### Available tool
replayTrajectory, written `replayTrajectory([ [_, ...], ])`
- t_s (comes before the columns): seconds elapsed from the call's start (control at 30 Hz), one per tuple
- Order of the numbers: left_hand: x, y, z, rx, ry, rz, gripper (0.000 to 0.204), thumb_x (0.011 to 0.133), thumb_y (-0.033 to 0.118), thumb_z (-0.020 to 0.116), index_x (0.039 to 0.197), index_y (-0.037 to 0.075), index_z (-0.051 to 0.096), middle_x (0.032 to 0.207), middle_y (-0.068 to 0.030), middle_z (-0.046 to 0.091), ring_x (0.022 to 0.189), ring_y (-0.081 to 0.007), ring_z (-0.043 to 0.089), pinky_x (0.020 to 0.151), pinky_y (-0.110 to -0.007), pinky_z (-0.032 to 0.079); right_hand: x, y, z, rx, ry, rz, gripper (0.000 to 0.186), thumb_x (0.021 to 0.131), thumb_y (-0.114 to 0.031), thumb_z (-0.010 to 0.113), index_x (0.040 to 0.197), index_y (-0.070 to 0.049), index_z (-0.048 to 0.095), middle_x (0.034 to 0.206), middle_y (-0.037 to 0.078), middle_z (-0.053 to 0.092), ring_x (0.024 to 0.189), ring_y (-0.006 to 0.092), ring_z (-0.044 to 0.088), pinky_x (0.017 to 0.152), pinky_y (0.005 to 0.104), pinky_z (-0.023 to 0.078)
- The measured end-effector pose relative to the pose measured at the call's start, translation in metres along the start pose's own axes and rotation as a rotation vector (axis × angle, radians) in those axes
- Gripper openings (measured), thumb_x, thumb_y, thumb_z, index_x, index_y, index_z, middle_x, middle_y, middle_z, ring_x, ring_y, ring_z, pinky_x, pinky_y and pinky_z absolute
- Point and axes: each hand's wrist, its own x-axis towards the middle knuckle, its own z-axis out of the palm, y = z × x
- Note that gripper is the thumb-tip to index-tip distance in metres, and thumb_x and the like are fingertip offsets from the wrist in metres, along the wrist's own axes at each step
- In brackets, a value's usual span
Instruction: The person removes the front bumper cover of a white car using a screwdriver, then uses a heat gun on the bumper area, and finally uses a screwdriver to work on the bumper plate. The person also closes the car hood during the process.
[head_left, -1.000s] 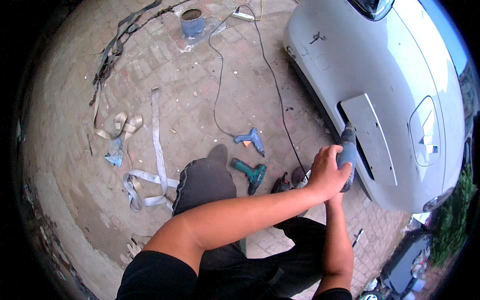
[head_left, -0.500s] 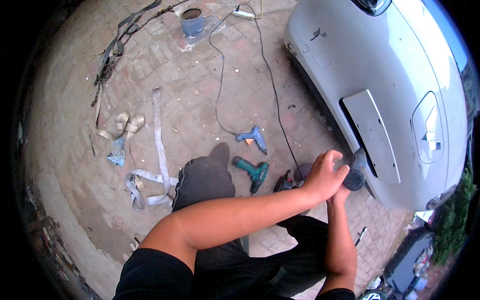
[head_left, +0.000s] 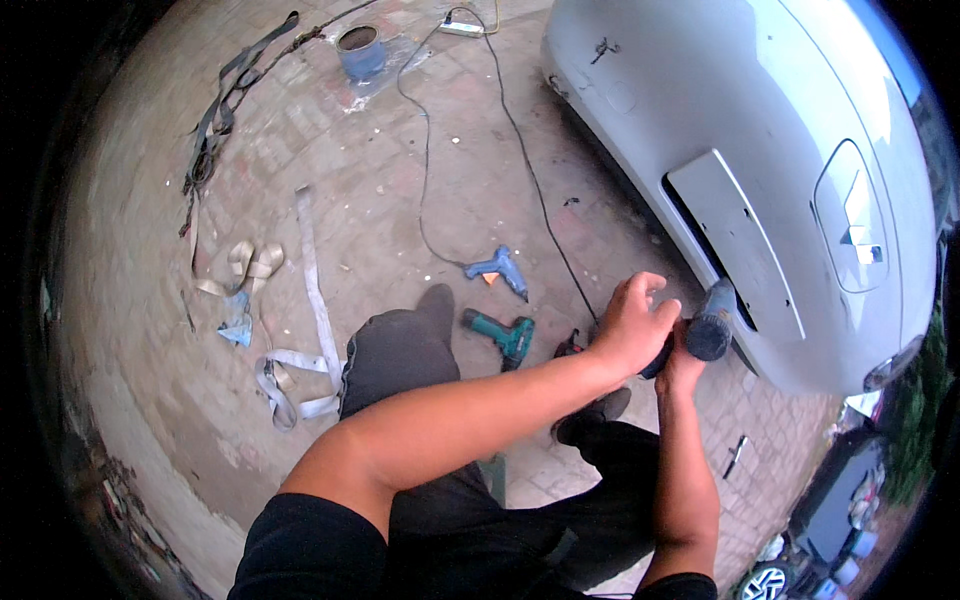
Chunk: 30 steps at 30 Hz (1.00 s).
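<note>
My left hand (head_left: 632,328) is held just left of the tool, its fingers bent and its thumb apart from them, with nothing seen in its grasp. My right hand (head_left: 682,362) is closed around what looks like a mallet (head_left: 710,336), whose dark round face points toward me. Part of the tool is hidden by my hands. Just beyond it stands the silver-grey bumper (head_left: 640,110) of a car, with a pale flat plate panel (head_left: 735,235) on it. Dark scuffs mark the bumper's far corner.
On the paved ground lie a blue glue gun (head_left: 500,272), a green cordless drill (head_left: 503,337), pale straps (head_left: 312,270), and a power strip (head_left: 462,29) with a trailing cable. A blue can (head_left: 361,55) stands farther off. A pen-like rod (head_left: 736,456) lies right of my right arm.
My left hand has drawn slightly up and away from the tool's round face, uncovering more of it. The whole view has shifted a little; my right hand keeps its hold.
</note>
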Motion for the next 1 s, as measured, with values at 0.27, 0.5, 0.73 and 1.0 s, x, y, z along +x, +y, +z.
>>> replayTrajectory([
  [0.27, -0.009, 0.025, -0.01, -0.458, -0.404, -0.058, 0.026, 0.099, 0.029, 0.058, 0.089, 0.006, 0.06, 0.078, 0.001, 0.058, 0.072, -0.0073, 0.052, 0.069, -0.024, 0.044, -0.006, -0.009, -0.012, 0.009, -0.11, 0.076, 0.017, 0.09, -0.013, 0.071, 0.101, -0.007, 0.06, 0.091, 0.0, 0.061, 0.08, 0.0135, 0.056, 0.07, 0.0313, 0.048],
  [0.5, -0.059, 0.074, -0.037, -0.662, -0.847, 0.287, 0.04, 0.083, 0.033, 0.078, 0.064, 0.012, 0.049, 0.064, 0.0029, 0.05, 0.06, -0.0099, 0.047, 0.056, -0.027, 0.035, -0.011, 0.001, -0.014, -0.311, -0.381, -0.187, 0.042, 0.083, -0.008, 0.071, 0.124, -0.004, 0.061, 0.116, 0.008, 0.064, 0.105, 0.0193, 0.06, 0.093, 0.0352, 0.049],
  [0.73, -0.08, 0.106, -0.039, -0.584, -0.966, 0.396, 0.053, 0.071, 0.049, 0.085, 0.056, 0.014, 0.048, 0.062, 0.0006, 0.055, 0.057, -0.0186, 0.052, 0.056, -0.033, 0.034, -0.002, -0.018, -0.018, -0.118, 0.111, -0.132, 0.013, 0.089, -0.011, 0.072, 0.093, -0.008, 0.059, 0.082, 0.002, 0.058, 0.069, 0.0136, 0.055, 0.062, 0.0312, 0.045],
  [1.0, -0.073, 0.088, -0.029, -0.451, -0.762, -0.047, 0.04, 0.085, 0.032, 0.074, 0.064, 0.01, 0.048, 0.065, -0.0011, 0.052, 0.059, -0.0144, 0.048, 0.059, -0.029, 0.038, -0.007, -0.02, -0.017, -0.375, 0.157, -0.08, 0.021, 0.088, -0.011, 0.074, 0.104, -0.002, 0.064, 0.092, 0.004, 0.066, 0.083, 0.0166, 0.061, 0.078, 0.034, 0.05],
])
